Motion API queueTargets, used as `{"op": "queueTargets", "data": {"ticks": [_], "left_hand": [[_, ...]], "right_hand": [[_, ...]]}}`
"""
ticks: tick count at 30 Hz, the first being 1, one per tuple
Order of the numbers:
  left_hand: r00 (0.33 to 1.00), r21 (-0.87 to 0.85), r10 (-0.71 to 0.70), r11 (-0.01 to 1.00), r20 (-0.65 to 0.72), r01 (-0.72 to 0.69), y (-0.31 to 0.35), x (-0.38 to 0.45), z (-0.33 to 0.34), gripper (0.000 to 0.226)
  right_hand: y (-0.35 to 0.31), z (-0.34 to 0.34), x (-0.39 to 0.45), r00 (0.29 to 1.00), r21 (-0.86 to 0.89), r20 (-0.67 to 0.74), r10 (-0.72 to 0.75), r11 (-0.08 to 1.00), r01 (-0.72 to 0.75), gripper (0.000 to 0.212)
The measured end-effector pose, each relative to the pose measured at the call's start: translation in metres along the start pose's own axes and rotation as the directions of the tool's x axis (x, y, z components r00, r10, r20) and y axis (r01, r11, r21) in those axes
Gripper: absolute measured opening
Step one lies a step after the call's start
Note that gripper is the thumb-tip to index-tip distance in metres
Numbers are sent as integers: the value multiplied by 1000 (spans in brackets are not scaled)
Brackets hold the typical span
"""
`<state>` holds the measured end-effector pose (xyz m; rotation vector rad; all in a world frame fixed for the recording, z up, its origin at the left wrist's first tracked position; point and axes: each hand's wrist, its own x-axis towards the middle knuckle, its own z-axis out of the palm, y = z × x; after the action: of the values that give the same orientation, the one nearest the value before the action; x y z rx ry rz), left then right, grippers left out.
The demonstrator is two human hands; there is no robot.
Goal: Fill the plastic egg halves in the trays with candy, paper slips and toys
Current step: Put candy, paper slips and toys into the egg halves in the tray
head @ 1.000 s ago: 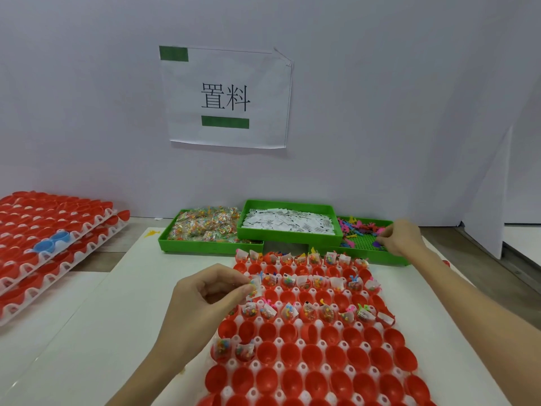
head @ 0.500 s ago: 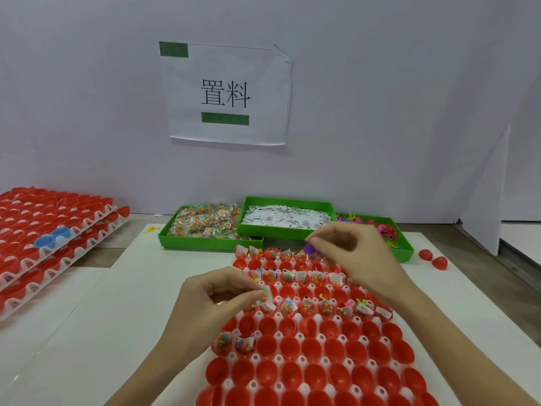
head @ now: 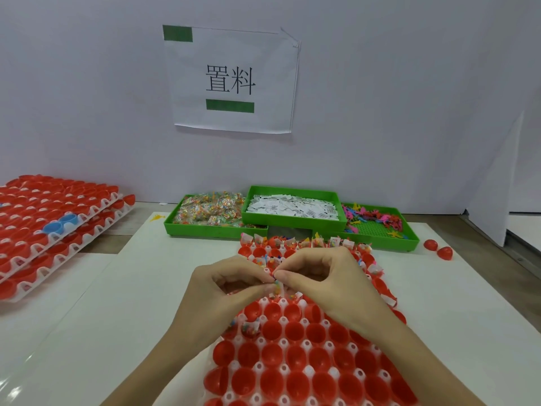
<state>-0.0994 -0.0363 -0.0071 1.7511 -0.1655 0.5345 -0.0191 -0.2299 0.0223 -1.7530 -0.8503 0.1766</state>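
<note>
Your two hands meet above the white plastic tray of red plastic egg halves [head: 295, 361], which lies on the white table [head: 123, 303] straight in front of you. Your left hand [head: 222, 291] and right hand [head: 325, 279] come together fingertip to fingertip, both pinching a small clear candy packet with a white paper slip [head: 277, 288] between curled fingers and thumbs. The far rows of halves hold packets, slips and bits of coloured toy; the near rows are bare red cups, glossy and round. Behind the tray stand three green plastic bins: the left green bin of wrapped candy [head: 205, 227], the middle green bin of white paper slips [head: 292, 221], raised above its neighbours, and the right green bin of small coloured toys [head: 380, 238]. Your hands cover the middle rows, so their contents cannot be seen, and what your right fingers bring to the packet is too small to make out. The tray's near edge is cut off below. At the left, stacked trays of red egg halves [head: 52, 230] run out of view.
</note>
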Motion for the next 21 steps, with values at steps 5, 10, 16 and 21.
{"op": "queueTargets", "data": {"ticks": [5,10,16,21], "left_hand": [[998,-27,-25,999,-53,24,2,-1,1,13],[990,28,-124,992,69,123,5,-2,-5,13],[957,216,-120,974,263,63,3,-3,-16,15],[969,475,-48,877,241,-74,2,-6,-13,21]], "right_hand": [[0,-3,-4,994,63,79,73,995,-78,15],[3,-2,-7,984,-3,111,137,991,-137,13],[6,4,-13,951,-163,151,269,956,-245,14],[10,11,-12,955,-265,142,261,939,-217,14]]}}
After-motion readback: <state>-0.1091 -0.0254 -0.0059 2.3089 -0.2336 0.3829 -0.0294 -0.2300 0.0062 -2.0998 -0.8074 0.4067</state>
